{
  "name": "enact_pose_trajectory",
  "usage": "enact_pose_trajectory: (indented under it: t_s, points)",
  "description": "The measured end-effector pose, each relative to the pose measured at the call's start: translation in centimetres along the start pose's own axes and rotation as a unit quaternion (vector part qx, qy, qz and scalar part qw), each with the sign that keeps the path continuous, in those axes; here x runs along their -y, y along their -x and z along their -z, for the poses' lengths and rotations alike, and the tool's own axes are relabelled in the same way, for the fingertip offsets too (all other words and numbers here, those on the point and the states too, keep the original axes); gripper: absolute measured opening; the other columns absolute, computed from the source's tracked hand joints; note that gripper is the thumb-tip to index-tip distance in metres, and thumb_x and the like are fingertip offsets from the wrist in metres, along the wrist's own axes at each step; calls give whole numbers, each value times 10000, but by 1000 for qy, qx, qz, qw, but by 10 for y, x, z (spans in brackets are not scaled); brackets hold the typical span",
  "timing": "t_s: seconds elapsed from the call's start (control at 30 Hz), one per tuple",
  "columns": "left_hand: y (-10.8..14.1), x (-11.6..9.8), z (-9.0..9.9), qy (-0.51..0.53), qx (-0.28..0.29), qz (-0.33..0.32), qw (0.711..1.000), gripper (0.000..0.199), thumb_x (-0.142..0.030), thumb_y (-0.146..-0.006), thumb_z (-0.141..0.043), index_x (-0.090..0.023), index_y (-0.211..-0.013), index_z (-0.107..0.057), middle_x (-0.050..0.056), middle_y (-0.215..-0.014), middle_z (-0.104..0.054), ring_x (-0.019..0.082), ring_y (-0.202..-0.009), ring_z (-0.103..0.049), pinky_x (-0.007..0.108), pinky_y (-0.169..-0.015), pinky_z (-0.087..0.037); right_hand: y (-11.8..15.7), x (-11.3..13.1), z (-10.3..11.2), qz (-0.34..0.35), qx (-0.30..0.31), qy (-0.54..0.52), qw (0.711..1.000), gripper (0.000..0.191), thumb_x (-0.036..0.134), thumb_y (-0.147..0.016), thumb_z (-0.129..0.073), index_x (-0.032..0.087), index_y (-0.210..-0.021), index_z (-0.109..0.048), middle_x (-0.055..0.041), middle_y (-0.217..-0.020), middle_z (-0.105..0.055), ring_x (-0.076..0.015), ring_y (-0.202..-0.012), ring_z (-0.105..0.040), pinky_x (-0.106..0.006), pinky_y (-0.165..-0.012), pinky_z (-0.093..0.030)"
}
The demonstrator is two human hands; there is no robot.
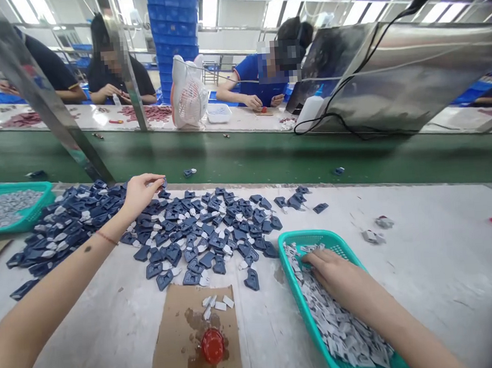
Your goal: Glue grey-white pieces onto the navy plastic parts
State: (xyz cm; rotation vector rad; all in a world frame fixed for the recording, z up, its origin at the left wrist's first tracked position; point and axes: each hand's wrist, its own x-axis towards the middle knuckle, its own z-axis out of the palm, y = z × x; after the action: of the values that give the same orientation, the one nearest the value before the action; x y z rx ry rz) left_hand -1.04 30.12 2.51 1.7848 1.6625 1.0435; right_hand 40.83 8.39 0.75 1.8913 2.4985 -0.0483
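Head view: my left fingers (156,184) pinch a part (165,183), centre-left; right fingers (315,258), grip hidden, should pick lightly from lower-right basket (316,234).

Table (438,266): blue parts (219,239), cardboard (168,344) (stained).

Factory floor: green conveyor belt (261,163), stacked blue crates (174,30), co-workers (248,78) along a bench (242,120)
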Motion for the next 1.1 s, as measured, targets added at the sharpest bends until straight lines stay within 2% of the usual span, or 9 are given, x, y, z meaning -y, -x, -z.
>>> enact_pose_trajectory:
  t_s: [0.13,0.23,0.33,0.47,0.57,0.7,0.8,0.9,1.1]
  points:
    - [-58,15,-12,-104,29,43,993,239,-284,-929,-643,-124,-1103,-675,76,-1039,-718,205,-911,-700,400,-831,-584,4,-10,-8,6,-15,19,1000,375,108,-915,-376,116,-1114,-694,-171,-956,-730,-330,-867,-724,-421,-667,-587]
    - [-83,23,-20,-168,48,52,983,244,-317,-951,-618,-147,-1121,-658,81,-1148,-676,218,-992,-670,414,-862,-569,8,-15,-10,-18,-29,-38,999,379,226,-973,-343,141,-1146,-670,-152,-976,-706,-281,-793,-733,-385,-620,-587]
    - [-96,26,-27,-215,58,33,974,273,-313,-948,-619,-159,-1173,-640,97,-1225,-645,239,-1066,-645,448,-912,-547,10,-13,-6,-52,-29,-106,993,365,281,-969,-339,168,-1033,-681,-141,-965,-697,-268,-784,-735,-385,-638,-590]
    - [-105,20,-41,-241,75,-35,967,328,-315,-941,-626,-163,-1230,-615,116,-1347,-578,282,-1209,-571,524,-1009,-477,10,-6,5,-94,-25,-172,980,325,300,-933,-364,188,-946,-669,-130,-927,-701,-257,-716,-726,-382,-596,-579]
    - [-111,13,-53,-233,115,-61,964,318,-319,-940,-628,-158,-1214,-623,110,-1298,-610,272,-1173,-596,512,-991,-492,10,0,10,-115,-46,-218,968,278,306,-911,-415,208,-937,-674,-111,-904,-714,-248,-718,-720,-358,-577,-572]
    - [-110,6,-61,-199,130,-34,971,278,-312,-944,-626,-158,-1175,-639,99,-1230,-644,242,-1088,-638,466,-935,-534,18,12,12,-155,-99,-280,942,214,314,-892,-498,236,-903,-697,-87,-937,-747,-256,-822,-731,-371,-712,-597]
    - [-98,-2,-55,-142,104,0,984,221,-300,-921,-655,-146,-1079,-666,91,-1149,-685,233,-1034,-668,438,-911,-549,28,31,15,-236,-128,-361,893,258,388,-850,-613,255,-1037,-730,-75,-1006,-776,-274,-890,-743,-382,-771,-616]
    - [-74,-15,-41,-49,77,38,995,224,-253,-857,-699,-117,-1026,-645,100,-1010,-736,238,-900,-730,378,-814,-590,36,60,21,-320,-176,-453,813,264,427,-768,-736,259,-969,-770,-68,-964,-791,-277,-894,-750,-358,-788,-630]
    - [19,-40,0,133,90,73,984,354,-243,-774,-726,-155,-1093,-600,44,-875,-744,182,-742,-754,286,-680,-620,36,130,19,-302,-202,-636,681,159,393,-667,-863,260,-716,-792,-44,-916,-761,-223,-942,-711,-240,-774,-594]
